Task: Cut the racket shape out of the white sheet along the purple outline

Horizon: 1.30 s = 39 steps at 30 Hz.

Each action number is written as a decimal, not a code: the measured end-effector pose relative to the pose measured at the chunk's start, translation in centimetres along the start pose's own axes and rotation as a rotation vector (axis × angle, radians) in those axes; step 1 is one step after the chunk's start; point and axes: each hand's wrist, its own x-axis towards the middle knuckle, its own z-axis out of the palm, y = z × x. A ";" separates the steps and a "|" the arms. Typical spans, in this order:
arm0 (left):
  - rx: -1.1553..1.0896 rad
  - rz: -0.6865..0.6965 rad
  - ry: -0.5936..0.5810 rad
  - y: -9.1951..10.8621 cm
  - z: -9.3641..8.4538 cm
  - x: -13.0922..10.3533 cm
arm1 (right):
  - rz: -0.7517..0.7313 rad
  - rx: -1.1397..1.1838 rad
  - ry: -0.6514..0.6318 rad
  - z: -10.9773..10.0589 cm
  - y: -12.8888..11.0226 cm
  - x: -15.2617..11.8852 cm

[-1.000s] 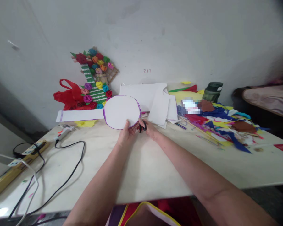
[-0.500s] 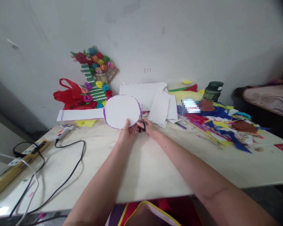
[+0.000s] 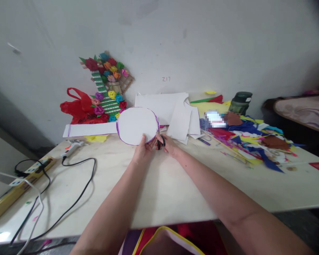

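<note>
My left hand (image 3: pixel 144 148) pinches the lower edge of a white paper cutout (image 3: pixel 137 125), its thumb on top. The cutout has a rounded body edged with a purple line and a long straight strip reaching out to the left. In my right hand (image 3: pixel 168 144) are black-handled scissors (image 3: pixel 162 141), my fingers in the loops. Their blades point away from me along the cutout's right edge. Some fingertips of both hands are close together under the paper and partly hidden.
Behind stand paper flowers on a green-and-white frame (image 3: pixel 108 101) and a red bag (image 3: pixel 78 106). White sheets (image 3: pixel 179 120) lie right of the cutout. Farther right are coloured scraps (image 3: pixel 255 141) and a dark green bottle (image 3: pixel 240 102). A power strip (image 3: pixel 32 171) and black cable (image 3: pixel 87 184) occupy the left.
The scissors' blades have drawn closer together and turned slightly at the cutout's right edge. My left hand keeps its hold, and the paper has barely shifted.
</note>
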 end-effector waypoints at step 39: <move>-0.039 -0.031 0.093 -0.1 0.2 0.5 | -0.117 -0.047 0.067 0.7 0.6 0.8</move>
